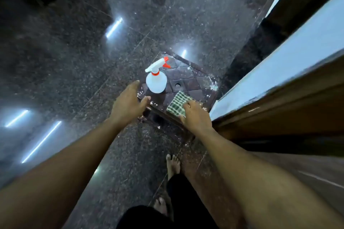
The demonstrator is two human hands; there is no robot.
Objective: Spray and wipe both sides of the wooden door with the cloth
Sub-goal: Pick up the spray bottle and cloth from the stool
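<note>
Beside the wooden door (283, 117), a low brown stool (193, 80) carries an upright white spray bottle (156, 80), the left hand (128, 102) open just beside it, while the right hand (196, 117) curls its fingers (188, 106) onto the checked cloth (177, 103).

Dark stool (188, 80) under right hand (195, 115), just right of left hand (128, 102); speckled stone floor (74, 61) all round; bare feet (173, 163) behind both.
</note>
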